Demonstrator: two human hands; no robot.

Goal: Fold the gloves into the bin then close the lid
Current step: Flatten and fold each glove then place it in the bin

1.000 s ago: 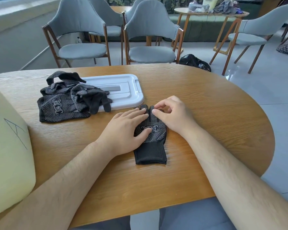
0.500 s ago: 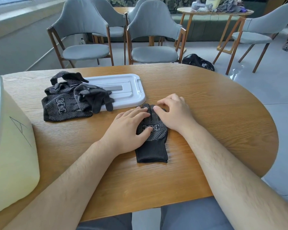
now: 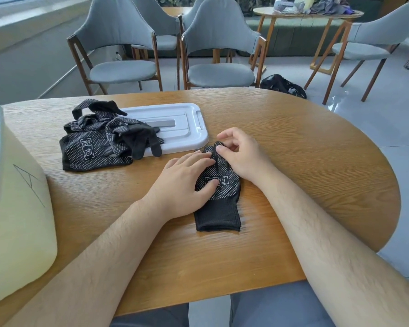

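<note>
A black dotted glove (image 3: 219, 201) lies flat on the wooden table (image 3: 305, 166), cuff towards me. My left hand (image 3: 182, 182) presses flat on its palm, fingers spread. My right hand (image 3: 240, 153) pinches the glove's fingertips at the far end. A heap of more black gloves (image 3: 104, 140) lies to the left, partly over the white bin lid (image 3: 184, 123). The pale bin (image 3: 12, 204) stands at the left edge; its inside is hidden.
Grey chairs with wooden legs (image 3: 219, 50) stand beyond the table's far edge. A black bag (image 3: 281, 84) lies on the floor. A second round table (image 3: 309, 14) with clutter is at the back right.
My right hand's fingers have curled and lifted slightly, pinching the glove's fingertips. The left hand still presses the glove. The view has shifted a little.
</note>
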